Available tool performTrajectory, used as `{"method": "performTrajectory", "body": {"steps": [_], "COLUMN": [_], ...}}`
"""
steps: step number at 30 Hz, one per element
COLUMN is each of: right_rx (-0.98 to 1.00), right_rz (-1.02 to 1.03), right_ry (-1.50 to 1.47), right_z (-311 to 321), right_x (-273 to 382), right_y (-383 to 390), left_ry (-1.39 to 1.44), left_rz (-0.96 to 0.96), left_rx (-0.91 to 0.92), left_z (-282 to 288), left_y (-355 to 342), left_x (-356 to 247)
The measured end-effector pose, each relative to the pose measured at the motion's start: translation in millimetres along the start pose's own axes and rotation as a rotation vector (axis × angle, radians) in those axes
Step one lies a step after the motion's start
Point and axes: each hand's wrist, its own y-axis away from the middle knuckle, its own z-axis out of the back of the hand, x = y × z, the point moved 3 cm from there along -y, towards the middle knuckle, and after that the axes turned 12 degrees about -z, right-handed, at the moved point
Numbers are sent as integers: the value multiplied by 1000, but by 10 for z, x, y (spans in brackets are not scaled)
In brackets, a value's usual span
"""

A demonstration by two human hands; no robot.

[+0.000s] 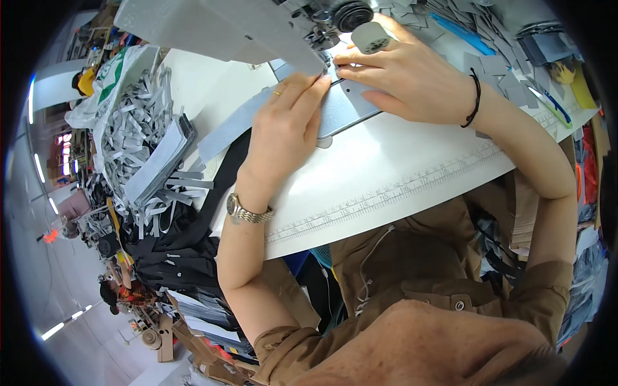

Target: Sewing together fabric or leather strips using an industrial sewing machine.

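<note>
My left hand [286,125] is closed, its fingertips pinching a light grey fabric strip [235,123] just in front of the sewing machine's [212,29] needle area. From under that hand the strip trails off to the left, and a black fabric band [233,164] runs beside it toward the table's edge. My right hand [415,77] reaches in from the other side, fingers stretched and thumb apart, its fingertips by the presser foot. Part of those fingers is hidden behind a round pale knob [370,38]. Beneath both hands lies the metal machine plate [351,109].
A printed ruler [386,199] runs along the white table's front edge. To the left are a stack of grey strips [158,164] and a heap of cut strips [132,112]. Grey pieces [496,67], a blue tool [460,33] and green-handled snips [553,109] lie at the right.
</note>
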Motion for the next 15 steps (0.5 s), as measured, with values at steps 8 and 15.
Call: {"method": "performTrajectory", "body": {"steps": [8, 15], "right_rx": [30, 26], "right_rz": [-77, 32], "right_ry": [22, 75], "right_z": [-10, 39], "right_x": [-40, -52], "right_y": [-17, -27], "left_ry": [-41, -98], "left_rz": [-29, 1], "left_rx": [-77, -120], "left_z": [-47, -32], "left_y": [-72, -25], "left_x": [149, 187]}}
